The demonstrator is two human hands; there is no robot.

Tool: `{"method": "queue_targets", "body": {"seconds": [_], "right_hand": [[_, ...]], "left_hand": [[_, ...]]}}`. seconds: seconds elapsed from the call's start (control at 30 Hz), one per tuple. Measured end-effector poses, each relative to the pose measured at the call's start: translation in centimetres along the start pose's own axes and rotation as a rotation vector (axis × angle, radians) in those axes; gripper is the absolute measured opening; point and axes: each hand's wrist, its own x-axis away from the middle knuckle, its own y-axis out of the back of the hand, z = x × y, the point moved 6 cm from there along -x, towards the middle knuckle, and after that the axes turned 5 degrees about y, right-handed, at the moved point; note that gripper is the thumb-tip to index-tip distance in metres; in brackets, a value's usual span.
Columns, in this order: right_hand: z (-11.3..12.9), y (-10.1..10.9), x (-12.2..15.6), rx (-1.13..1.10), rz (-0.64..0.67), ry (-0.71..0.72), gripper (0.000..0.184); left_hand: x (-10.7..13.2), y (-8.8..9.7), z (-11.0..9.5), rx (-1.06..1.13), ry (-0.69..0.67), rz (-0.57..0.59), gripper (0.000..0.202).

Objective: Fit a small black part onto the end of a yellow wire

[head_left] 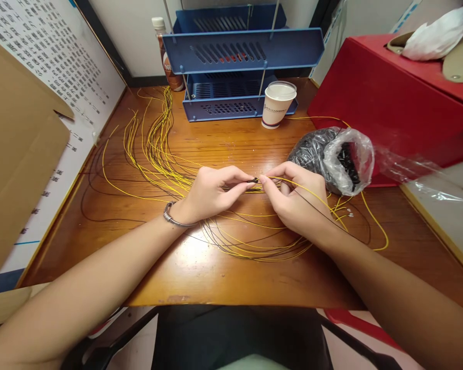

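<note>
Between the thumb and finger of my left hand (212, 192) is a small black connector (253, 180), pinched at its left end. My right hand (297, 192) pinches a yellow wire (308, 189) close to the connector's right end. That wire and a dark one run back over my right wrist. Whether the wire tips sit inside the connector is too small to tell. Beneath both hands lies a long bundle of yellow and dark wires (160, 133), spreading to the back left and looping toward the table's front.
An open plastic bag (332, 156) of small black parts lies beyond my right hand, against a red box (393, 103). Farther back stand a paper cup (278, 105), a blue tiered tray rack (243, 51) and a bottle (170, 61). Cardboard (19, 154) leans at the left.
</note>
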Motion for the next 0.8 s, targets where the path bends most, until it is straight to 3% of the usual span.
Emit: {"method": "queue_targets", "body": {"seconds": [0.3,0.53,0.8], "right_hand": [[0.91,-0.30,0.43,0.232,-0.005,0.357,0.011],[0.85,-0.42,0.30,0.194,0.010,0.358,0.008],[0.17,-0.57,0.00,0.156,0.050,0.254,0.008]], "left_hand": [[0.02,-0.05,-0.19,0.020,-0.012,-0.031,0.004],[0.02,-0.02,-0.43,-0.026,-0.043,-0.031,0.004],[0.08,-0.17,-0.35,-0.069,-0.056,-0.022,0.004]]}}
